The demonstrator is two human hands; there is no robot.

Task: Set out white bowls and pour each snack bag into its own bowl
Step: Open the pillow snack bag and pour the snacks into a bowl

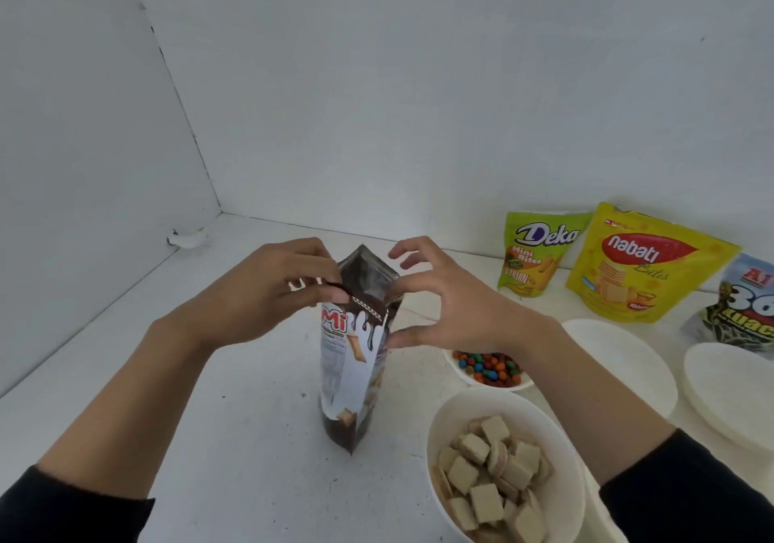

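Note:
A brown and white snack bag [354, 358] stands upright on the white table, its top open. My left hand [268, 287] pinches the bag's top left edge. My right hand [444, 303] is at the top right edge, thumb against the bag's side, fingers spread and curled above it. A white bowl [456, 412] at the front right holds several square wafer bites. Behind it a smaller white bowl [519, 385] holds coloured candies. Two white bowls [628, 358] [720, 387] with nothing in them stand further right.
Three closed bags stand along the back wall at the right: a green Deka bag [538, 253], a yellow Nabati bag [636, 266] and a black and white bag [745, 308], cut off by the frame. Walls close the table at left and back.

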